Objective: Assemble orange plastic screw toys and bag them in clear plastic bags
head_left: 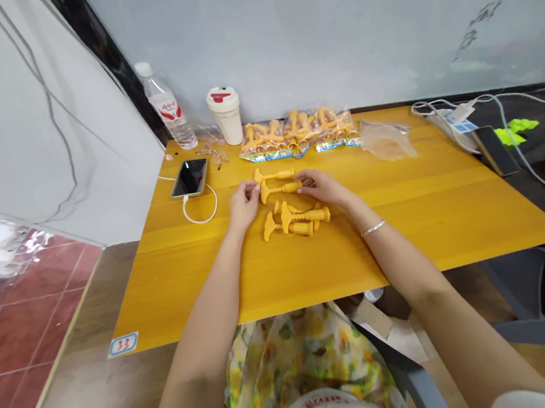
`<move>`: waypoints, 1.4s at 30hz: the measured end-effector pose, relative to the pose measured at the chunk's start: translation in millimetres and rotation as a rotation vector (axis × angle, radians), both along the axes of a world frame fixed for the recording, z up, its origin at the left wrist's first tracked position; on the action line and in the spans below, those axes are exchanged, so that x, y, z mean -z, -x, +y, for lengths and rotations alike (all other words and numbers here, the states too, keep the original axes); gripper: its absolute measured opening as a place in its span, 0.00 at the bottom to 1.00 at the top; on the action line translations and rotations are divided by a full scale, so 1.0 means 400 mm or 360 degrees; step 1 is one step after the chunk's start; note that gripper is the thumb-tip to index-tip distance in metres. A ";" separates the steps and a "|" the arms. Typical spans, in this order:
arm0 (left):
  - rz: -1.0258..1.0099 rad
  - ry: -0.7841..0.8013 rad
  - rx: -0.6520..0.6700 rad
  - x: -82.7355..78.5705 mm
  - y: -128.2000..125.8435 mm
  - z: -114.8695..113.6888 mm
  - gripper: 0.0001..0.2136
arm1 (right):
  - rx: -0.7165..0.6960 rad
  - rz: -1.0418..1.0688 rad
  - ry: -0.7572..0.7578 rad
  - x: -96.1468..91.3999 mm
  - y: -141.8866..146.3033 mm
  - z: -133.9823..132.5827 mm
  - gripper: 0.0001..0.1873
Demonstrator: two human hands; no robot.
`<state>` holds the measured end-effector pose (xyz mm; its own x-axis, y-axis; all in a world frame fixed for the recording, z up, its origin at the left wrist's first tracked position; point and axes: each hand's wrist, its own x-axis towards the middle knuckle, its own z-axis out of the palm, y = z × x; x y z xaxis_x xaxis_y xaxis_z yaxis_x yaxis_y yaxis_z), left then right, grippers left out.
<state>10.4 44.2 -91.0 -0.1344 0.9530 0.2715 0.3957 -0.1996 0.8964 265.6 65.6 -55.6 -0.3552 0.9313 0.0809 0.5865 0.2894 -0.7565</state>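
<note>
My left hand (246, 202) has its fingers closed at the curved head of a yellow plastic toy (280, 189), which has a ribbed shaft and a thicker grooved handle. At the handle end, the fingers of my right hand (323, 186) curl around the tip. Just beyond lies a second yellow toy (275, 175) of the same shape, pointing the same way. Nearer to me is a loose pile of several more such toys (299, 219), some overlapping. What each one is for cannot be made out.
Clear bags of yellow toys (301, 133) lie at the table's back, beside an empty-looking plastic bag (388, 139). A white cup (227, 118), a water bottle (169, 114) and a charging phone (190, 178) stand or lie at left. Cables and a power strip (456, 122) are at right.
</note>
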 end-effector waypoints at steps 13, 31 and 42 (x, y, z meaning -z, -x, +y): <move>0.0035 -0.0041 -0.0042 0.009 0.003 0.004 0.06 | -0.0478 -0.0473 0.0152 -0.155 0.005 -0.083 0.11; 0.0043 -0.0051 -0.0070 0.016 0.005 0.006 0.06 | -0.0150 -0.0673 -0.0510 -0.091 0.056 -0.071 0.15; 0.0020 -0.0029 -0.0066 0.003 0.001 0.000 0.05 | -0.0254 -0.0875 -0.0598 -0.064 0.141 -0.098 0.16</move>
